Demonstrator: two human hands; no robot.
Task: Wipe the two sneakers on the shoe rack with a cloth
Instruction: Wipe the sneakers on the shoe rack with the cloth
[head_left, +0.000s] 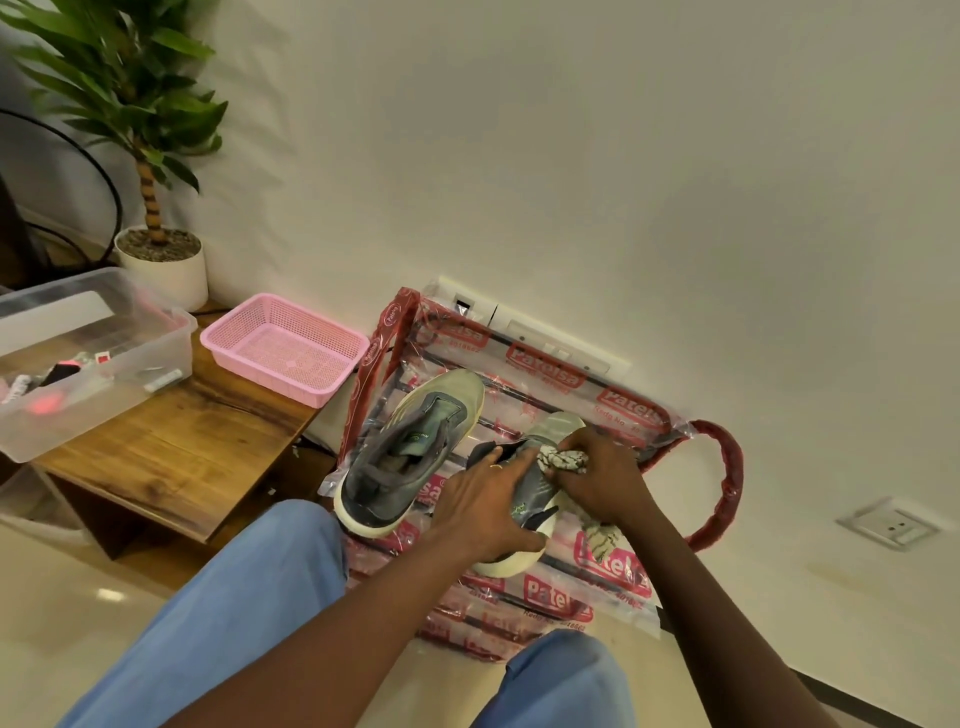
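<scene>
From the head camera, the left hand (483, 512) grips the heel end of the nearer sneaker (557, 425), which is tilted on the plastic-wrapped shoe rack (723, 483). The right hand (597, 478) clutches a bunched cloth (563, 460), pressing it against that shoe's upper. The second sneaker (410, 447) rests on the rack just beside it, near a pink basket (285, 348).

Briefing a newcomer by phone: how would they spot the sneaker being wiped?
Find the shoe rack wrapped in red-printed plastic by the wall. Two grey, cream-soled sneakers are on it; take the sneaker farther from the pink mesh basket. Unlike its untouched twin, it is held by the left hand while the right hand presses a mottled cloth on it.
</scene>
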